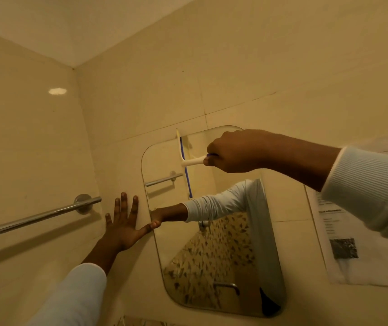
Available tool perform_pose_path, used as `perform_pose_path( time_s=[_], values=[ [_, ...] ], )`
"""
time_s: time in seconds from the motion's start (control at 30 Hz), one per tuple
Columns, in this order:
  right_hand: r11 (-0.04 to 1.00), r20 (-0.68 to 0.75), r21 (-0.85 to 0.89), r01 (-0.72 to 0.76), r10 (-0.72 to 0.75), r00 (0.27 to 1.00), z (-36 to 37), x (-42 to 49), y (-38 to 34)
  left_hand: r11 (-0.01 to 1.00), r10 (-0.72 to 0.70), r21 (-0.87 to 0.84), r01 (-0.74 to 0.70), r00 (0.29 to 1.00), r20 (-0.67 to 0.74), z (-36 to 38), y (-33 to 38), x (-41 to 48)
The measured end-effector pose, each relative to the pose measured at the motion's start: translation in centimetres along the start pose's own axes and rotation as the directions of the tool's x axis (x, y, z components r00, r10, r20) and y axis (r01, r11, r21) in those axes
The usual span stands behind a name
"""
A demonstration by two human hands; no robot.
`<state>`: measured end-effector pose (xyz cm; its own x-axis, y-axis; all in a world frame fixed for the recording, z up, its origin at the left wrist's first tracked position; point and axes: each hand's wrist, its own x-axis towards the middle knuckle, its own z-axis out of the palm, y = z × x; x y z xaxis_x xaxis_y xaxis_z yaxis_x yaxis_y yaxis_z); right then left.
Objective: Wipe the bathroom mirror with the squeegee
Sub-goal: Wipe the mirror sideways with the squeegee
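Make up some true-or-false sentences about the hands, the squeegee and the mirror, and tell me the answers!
1. The right hand holds the squeegee by its white handle. True.
2. The squeegee's blue blade is down at the bottom of the mirror. False: it stands upright against the upper left part of the mirror.
3. The left hand lies flat on the wall beside the mirror, fingers spread. True.
4. A towel hangs on the metal bar. False: nothing hangs on the part of the bar that shows.
5. The paper notice is stuck to the wall left of the mirror. False: it is on the right of the mirror.
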<state>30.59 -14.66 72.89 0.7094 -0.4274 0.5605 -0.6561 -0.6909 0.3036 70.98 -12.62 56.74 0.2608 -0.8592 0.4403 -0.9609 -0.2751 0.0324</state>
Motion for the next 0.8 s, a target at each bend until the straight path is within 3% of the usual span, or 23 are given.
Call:
perform_pose_path(
  time_s=[0.5, 0.8],
  values=[
    [0.994, 0.116, -0.004, -0.109, 0.109, 0.987, -3.9, -7.7, 6.1, 1.000, 0.017, -0.018, -0.017, 1.000, -0.005, 0.1, -0.3, 0.1],
    [0.980, 0.116, 0.008, -0.200, 0.197, 0.974, -5.6, -13.1, 8.5, 1.000, 0.021, -0.024, -0.021, 1.000, -0.003, 0.0, -0.4, 0.0]
  ],
)
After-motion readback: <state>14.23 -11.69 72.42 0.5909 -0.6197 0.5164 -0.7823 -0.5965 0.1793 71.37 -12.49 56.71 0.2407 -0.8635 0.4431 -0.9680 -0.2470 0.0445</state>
